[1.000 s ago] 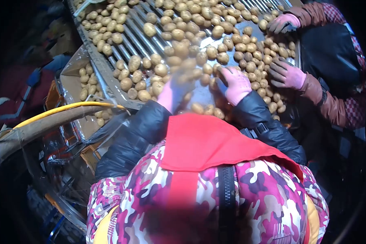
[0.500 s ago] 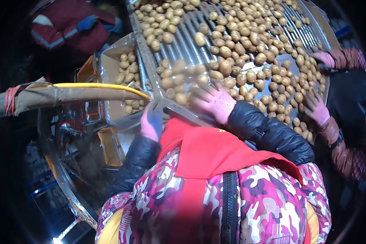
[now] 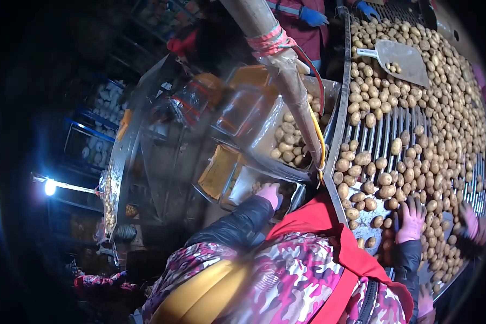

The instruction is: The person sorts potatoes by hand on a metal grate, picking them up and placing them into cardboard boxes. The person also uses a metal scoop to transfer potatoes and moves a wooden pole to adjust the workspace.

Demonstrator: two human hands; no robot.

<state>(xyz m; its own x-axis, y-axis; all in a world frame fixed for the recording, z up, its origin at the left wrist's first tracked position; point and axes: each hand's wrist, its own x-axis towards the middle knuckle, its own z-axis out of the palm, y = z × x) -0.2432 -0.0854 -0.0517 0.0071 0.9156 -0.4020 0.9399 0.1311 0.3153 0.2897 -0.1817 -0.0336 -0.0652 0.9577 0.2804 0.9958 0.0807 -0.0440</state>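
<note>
My right hand [image 3: 412,221], in a pink glove with dirty fingertips, lies on the potatoes [image 3: 387,191] on the metal sorting table. Its fingers are stretched out and apart, touching potatoes. My left hand [image 3: 270,195], gloved the same way, reaches down to the left over a plastic-lined box [image 3: 243,183] beside the table. Its fingers are small and partly hidden, so I cannot make out whether they hold anything.
A scoop [image 3: 405,60] lies on the potatoes. A potato-filled box [image 3: 291,141] stands left of the table edge, behind a taped pole [image 3: 291,81]. An orange-lined crate [image 3: 218,171] is near my left hand. Another person's pink-gloved hand [image 3: 472,224] is at the right.
The view has swung left. My left hand has moved from the table corner to the box beside it. My right hand is still among the potatoes, with its fingers spread.
</note>
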